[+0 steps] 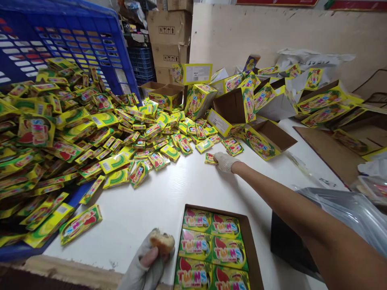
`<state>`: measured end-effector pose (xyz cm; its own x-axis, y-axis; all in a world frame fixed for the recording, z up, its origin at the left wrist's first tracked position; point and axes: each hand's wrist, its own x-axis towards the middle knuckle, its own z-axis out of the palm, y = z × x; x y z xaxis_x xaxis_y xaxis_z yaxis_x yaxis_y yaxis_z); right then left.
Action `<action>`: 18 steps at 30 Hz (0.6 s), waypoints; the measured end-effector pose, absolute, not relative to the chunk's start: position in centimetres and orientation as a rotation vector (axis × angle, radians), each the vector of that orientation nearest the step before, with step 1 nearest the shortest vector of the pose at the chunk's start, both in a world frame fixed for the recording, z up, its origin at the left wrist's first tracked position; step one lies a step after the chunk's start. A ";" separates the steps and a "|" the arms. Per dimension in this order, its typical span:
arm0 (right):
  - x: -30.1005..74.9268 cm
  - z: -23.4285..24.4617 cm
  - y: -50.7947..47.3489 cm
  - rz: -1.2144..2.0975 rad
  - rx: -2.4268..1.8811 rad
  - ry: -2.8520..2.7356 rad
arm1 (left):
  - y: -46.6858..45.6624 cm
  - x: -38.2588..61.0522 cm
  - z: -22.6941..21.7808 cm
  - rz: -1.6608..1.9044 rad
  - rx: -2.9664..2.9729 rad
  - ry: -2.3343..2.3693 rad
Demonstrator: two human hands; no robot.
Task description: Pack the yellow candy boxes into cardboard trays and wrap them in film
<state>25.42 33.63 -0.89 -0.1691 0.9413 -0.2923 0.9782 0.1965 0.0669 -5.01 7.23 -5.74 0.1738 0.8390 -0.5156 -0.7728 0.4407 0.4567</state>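
Observation:
My left hand (148,259), in a light glove with a bare thumb tip, is closed around a piece of bread (163,241) at the bottom of the view. Beside it stands an open carton (252,249) with several "TWINS" boxes (196,243) laid in two columns. My right hand (226,162), also gloved, is stretched out across the white table (142,209). Its fingers close on the right end of a small yellow-green candy box (209,158) lying on the table. More such boxes (232,146) lie just beyond that hand.
A large heap of candy boxes (102,121) spills from a tipped blue crate (121,52) on the left. Display cartons (263,141) lie jumbled at the back right. A clear plastic tub (329,205) stands under my right forearm. Brown cartons (169,30) are stacked behind.

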 end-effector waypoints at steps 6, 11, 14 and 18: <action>24.9 3.9 25.8 -0.373 1.935 2.463 | 7.3 -4.6 -2.6 1.245 0.165 0.899; 22.2 7.8 14.3 -0.774 1.477 2.700 | 5.9 -4.9 -0.1 1.354 0.303 0.790; 19.9 6.0 9.2 -0.797 1.265 2.651 | 4.4 -5.1 1.9 1.337 0.467 0.651; 18.5 1.3 6.8 -0.880 1.204 2.661 | 2.8 -5.0 4.6 1.259 0.602 0.577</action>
